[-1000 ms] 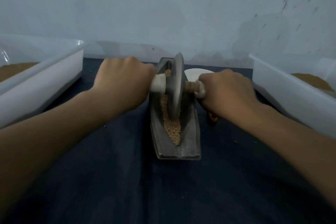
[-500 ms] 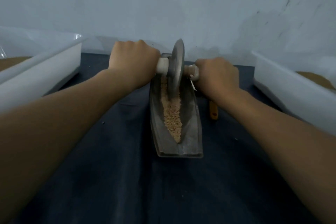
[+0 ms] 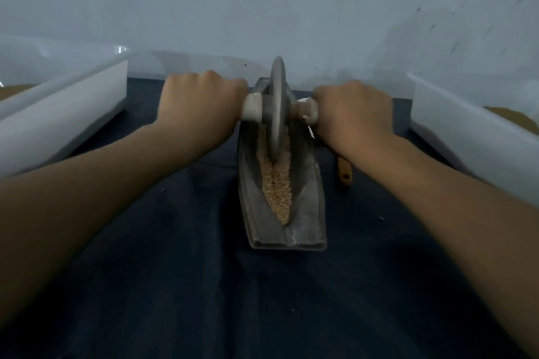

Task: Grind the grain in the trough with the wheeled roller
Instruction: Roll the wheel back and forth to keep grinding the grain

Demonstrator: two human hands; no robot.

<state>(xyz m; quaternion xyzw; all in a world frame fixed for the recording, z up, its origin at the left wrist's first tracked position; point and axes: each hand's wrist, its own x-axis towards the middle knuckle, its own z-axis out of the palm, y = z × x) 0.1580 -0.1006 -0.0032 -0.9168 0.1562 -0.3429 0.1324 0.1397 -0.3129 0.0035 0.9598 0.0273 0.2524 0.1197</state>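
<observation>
A grey metal trough [image 3: 309, 207] lies lengthwise on the dark cloth, its near end toward me. Tan crushed grain [image 3: 275, 186] fills its groove. The grey wheeled roller [image 3: 277, 108] stands upright in the groove toward the far end, with a pale handle sticking out on each side. My left hand [image 3: 198, 99] grips the left handle, my right hand [image 3: 353, 111] grips the right handle. Both fists hide most of the handles.
A white tub [image 3: 58, 114] with brown grain stands at the left, another white tub [image 3: 466, 137] with brown grain at the right. A small wooden tool [image 3: 344, 173] lies right of the trough. A pale wall rises just behind.
Both hands pushed the roller away from me along the trough, from its middle to the far part, uncovering more grain near me.
</observation>
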